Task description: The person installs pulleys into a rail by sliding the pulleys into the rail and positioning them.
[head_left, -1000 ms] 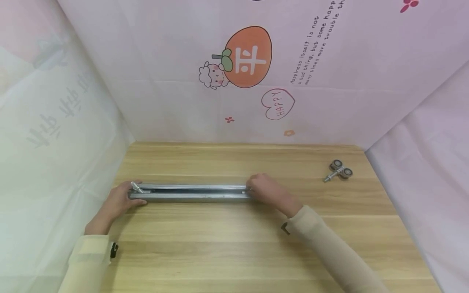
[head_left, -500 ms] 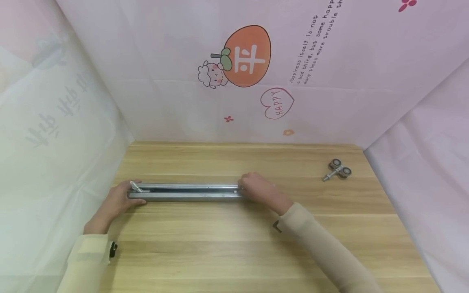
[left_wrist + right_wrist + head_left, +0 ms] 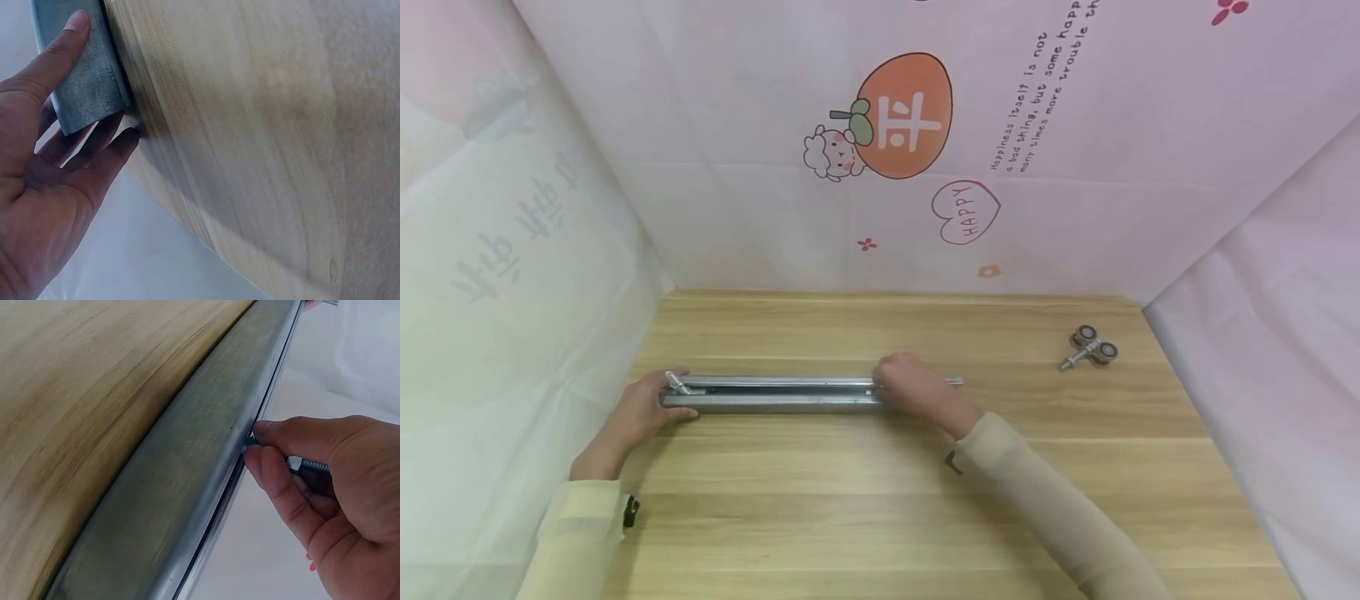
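Note:
A long grey metal rail lies across the table, its slot facing up. My left hand holds its left end; in the left wrist view the thumb lies along one side and the other fingers pass behind the rail. A bolt sticks up at a slant from the slot beside that hand. Toward the right end, my right hand pinches a threaded bolt between thumb and fingers. This bolt comes out of the slot; whatever it joins inside the rail is hidden.
A loose roller hanger with wheels and a bolt lies at the table's right rear. The wooden table is bordered by printed white-pink cloth at the back and on both sides.
My right hand has slid left along the rail with the bolt in its pinch, baring more of the rail's right end. The left hand keeps its hold and has hardly moved.

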The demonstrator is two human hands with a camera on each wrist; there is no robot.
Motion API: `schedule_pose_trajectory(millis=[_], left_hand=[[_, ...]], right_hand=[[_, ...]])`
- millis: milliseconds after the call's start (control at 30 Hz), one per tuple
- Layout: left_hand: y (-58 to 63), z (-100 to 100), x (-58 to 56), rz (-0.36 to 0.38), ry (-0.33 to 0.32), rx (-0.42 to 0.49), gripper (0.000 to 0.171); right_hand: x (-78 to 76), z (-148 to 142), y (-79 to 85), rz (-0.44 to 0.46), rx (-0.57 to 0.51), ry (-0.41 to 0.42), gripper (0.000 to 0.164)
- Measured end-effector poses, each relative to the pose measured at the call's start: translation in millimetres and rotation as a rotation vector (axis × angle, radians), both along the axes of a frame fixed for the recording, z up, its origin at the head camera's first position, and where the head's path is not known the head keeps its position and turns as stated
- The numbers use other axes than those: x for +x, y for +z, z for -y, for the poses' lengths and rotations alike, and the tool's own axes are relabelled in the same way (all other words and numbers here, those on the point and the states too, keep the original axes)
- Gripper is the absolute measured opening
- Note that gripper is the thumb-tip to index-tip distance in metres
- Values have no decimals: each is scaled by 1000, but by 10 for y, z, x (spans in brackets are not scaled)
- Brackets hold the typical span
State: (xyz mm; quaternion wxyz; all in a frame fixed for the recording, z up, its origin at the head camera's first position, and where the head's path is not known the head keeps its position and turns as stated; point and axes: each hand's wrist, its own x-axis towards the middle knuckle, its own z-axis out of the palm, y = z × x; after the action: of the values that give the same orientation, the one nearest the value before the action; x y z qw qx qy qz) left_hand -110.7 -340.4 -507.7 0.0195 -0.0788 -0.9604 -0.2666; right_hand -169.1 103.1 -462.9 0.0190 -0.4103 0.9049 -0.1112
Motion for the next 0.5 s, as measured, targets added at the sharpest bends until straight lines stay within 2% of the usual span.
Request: schedule_pose_trajectory(millis=[500], left_hand=[[-1,8,2,-1,-2,4,77]], right_hand=[[3,103,21,0,14,19,12]])
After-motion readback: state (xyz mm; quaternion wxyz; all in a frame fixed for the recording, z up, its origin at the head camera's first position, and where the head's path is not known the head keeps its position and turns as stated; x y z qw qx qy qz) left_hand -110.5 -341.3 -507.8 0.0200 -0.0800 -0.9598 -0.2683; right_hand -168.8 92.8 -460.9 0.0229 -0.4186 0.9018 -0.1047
